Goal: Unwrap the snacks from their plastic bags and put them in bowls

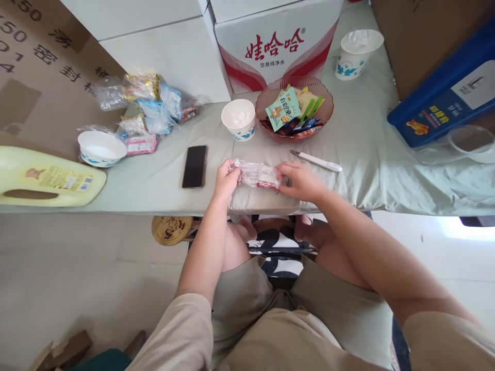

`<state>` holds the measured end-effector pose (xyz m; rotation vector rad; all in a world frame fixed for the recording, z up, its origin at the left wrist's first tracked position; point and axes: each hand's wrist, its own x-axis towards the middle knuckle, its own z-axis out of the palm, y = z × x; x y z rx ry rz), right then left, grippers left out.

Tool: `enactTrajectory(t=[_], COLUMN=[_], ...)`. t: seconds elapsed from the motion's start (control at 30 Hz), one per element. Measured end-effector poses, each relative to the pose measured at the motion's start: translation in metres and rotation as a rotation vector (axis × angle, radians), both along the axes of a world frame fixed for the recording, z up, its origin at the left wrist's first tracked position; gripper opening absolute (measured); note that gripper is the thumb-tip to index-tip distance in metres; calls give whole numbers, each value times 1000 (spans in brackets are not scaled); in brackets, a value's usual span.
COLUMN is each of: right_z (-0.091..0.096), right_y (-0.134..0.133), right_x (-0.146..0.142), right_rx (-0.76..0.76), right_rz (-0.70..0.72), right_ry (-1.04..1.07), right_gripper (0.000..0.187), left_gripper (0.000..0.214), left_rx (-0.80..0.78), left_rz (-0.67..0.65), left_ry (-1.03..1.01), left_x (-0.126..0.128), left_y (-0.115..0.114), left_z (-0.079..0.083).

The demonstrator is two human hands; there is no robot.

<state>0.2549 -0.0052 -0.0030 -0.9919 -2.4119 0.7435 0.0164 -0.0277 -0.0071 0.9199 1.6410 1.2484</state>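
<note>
Transparent plastic with red contents: in the head view, the packet (249,176) is at the near edge of the counter (371,175); whether it rests there cannot be told. The left hand (227,180) is closed on one end, the right hand (299,180) grips the other. Step in hand, as judged: handling the wrapper. A next move would call for firm hold at both ends. Cutter (323,162) lies beside the right hand, phone (194,167) near the left; cup (244,133) and bowl (328,105) limit reach beyond.

A pale green cloth (367,159) (rather creased) carries a phone (194,166), pink bowl (327,105) and cutter (319,162).
</note>
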Motion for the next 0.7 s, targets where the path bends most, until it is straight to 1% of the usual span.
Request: enactTrajectory(t=[0.1, 0.13, 0.17, 0.23, 0.3, 0.37, 0.43, 0.5, 0.57, 0.63, 0.67, 0.7], right_z=[4, 5, 6, 6, 4, 1, 0, 1, 5, 8, 9, 10], right_y=[-1, -1, 0, 4, 10, 15, 17, 15, 11, 6, 3, 1], right_x=[0, 3, 6, 16, 28, 38, 44, 43, 36, 26, 21, 17], right_rx=[-3, -1, 2, 7, 12, 27, 61, 109, 149, 164, 165, 165], right_rz=[-61, -76, -88, -123, -216, -352, -461, -492, -434, -335, -289, -256], right_ry=[68, 104, 139, 181, 159, 95, 51, 59, 58, -8, -56, -102], right_gripper=[38, 43, 43, 31, 20, 20, 24, 29, 31, 35, 38, 37], left_gripper=[14, 14, 13, 13, 14, 14, 19, 29, 32, 25, 19, 11], left_rx=[0, 8, 16, 9, -39, -61, 18, 183, 306, 314, 294, 278], left_rz=[10, 16, 25, 50, 80, 112, 128, 68, -76, -236, -288, -316], left_ry=[28, 37, 48, 78, 136, 265, 434, 563, 636, 689, 706, 712], left_x=[-6, -7, -9, -13, -18, -22, -26, -25, -21, -15, -13, -11], left_y=[-2, -3, -3, -3, -2, -2, -3, -3, -2, -2, -2, -3], left_z=[1, 1, 1, 0, -3, -6, -9, -12, -15, -16, -15, -14])
